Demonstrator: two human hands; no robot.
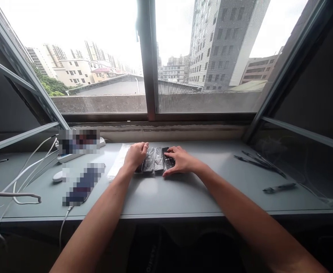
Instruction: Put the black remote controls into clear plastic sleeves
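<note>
A black remote control [170,162] with small buttons lies on the table under my right hand [182,159], which spans it with the fingers at its far end and the thumb at its near end. To its left are two clear plastic-wrapped packs, a narrow wrapped pack [158,163] beside the remote and a wider wrapped pack [148,162] next to my left hand. The fingers of my left hand [136,154] are curled over a dark object, mostly hidden beneath them. White sheets [117,163] lie just left of that hand.
On the left are a blurred-out phone [83,185] on a charging cable, a white rounded object [58,176], a power strip [81,151] and loose white cables [21,178]. A pen-like object [279,188] and dark thin strips [259,163] lie right. A window [152,76] stands behind.
</note>
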